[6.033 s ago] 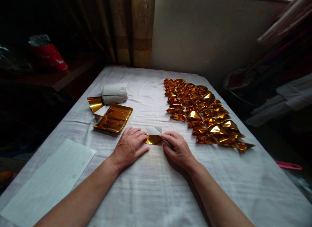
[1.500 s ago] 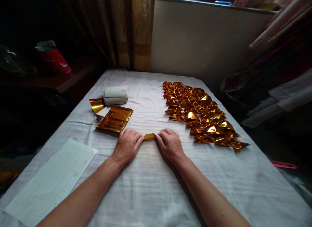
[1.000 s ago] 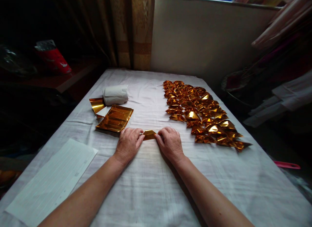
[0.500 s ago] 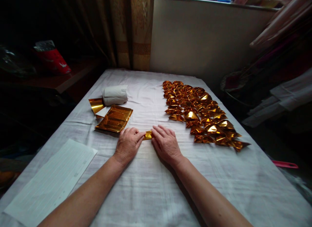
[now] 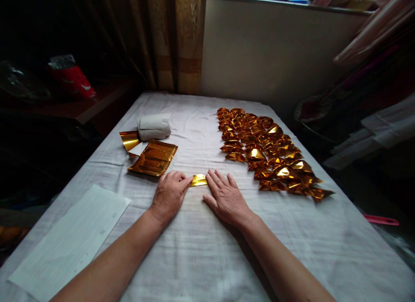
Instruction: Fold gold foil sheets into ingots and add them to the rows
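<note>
A small folded strip of gold foil paper (image 5: pixel 199 180) lies flat on the white sheet in front of me. My left hand (image 5: pixel 170 190) pinches its left end between thumb and fingers. At the strip's right end, my right hand (image 5: pixel 227 196) lies flat with fingers spread, the fingertips touching or right beside the foil. Just beyond my left hand rests a stack of gold foil sheets (image 5: pixel 154 157). Rows of folded gold foil pieces (image 5: pixel 256 154), shaped like puffed ingots, cover the right side.
Behind the foil stack is a white paper roll (image 5: pixel 154 126), with a curled gold sheet (image 5: pixel 129 139) beside it. A lined paper sheet (image 5: pixel 73 241) lies at the left. A red container (image 5: pixel 73 80) stands on a dark side table. A pink handle (image 5: pixel 381 220) shows past the right edge.
My right hand has spread its fingers and shifted slightly right, so more of the gold strip shows. My left hand has stayed at its end.
</note>
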`<state>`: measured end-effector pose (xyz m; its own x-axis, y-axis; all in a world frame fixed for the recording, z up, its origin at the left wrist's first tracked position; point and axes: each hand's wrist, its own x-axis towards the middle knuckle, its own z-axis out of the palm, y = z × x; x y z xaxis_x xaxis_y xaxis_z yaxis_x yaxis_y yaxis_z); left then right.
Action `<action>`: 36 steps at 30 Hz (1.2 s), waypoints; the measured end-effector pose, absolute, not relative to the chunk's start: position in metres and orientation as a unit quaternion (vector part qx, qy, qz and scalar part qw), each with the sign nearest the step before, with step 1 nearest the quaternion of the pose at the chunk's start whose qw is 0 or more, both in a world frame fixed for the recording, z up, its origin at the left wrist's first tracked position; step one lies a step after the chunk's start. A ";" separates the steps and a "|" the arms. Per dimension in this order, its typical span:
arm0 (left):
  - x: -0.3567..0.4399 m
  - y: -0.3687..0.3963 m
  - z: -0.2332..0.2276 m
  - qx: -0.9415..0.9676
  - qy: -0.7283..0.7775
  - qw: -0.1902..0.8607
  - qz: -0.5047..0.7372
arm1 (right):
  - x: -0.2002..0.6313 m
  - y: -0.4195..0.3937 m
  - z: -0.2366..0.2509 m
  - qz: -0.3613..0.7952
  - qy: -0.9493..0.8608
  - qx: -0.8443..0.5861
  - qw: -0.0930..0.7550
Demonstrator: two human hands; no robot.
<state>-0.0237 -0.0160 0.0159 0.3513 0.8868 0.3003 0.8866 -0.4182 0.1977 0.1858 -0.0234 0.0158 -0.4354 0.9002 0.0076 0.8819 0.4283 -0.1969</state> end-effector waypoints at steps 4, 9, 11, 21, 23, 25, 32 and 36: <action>-0.022 -0.024 0.016 0.833 0.520 -0.017 0.189 | 0.186 -0.024 0.016 0.081 -0.842 -0.531 0.058; -0.012 -0.032 0.012 0.880 0.454 0.021 0.135 | 0.186 -0.024 0.014 0.080 -0.843 -0.528 0.065; -0.011 -0.034 0.010 0.884 0.455 0.038 0.105 | 0.186 -0.024 0.015 0.083 -0.842 -0.529 0.063; -0.036 -0.047 0.015 0.877 0.477 0.030 0.052 | 0.185 -0.024 0.016 0.086 -0.841 -0.531 0.061; -0.037 -0.048 0.021 0.876 0.479 0.032 0.055 | 0.185 -0.025 0.015 0.082 -0.839 -0.534 0.065; -0.037 -0.047 0.027 0.875 0.478 0.029 0.072 | 0.185 -0.025 0.014 0.079 -0.838 -0.536 0.070; -0.033 -0.032 0.031 0.841 0.510 0.011 0.180 | 0.184 -0.022 0.012 0.081 -0.833 -0.538 0.104; -0.031 -0.024 0.026 0.827 0.529 0.004 0.190 | 0.184 -0.020 0.013 0.087 -0.829 -0.537 0.125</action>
<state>-0.0313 -0.0242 0.0262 0.3675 0.8771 0.3092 0.8738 -0.4395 0.2080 0.1842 -0.0204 0.0128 -0.3913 0.9133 0.1131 0.8696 0.4072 -0.2793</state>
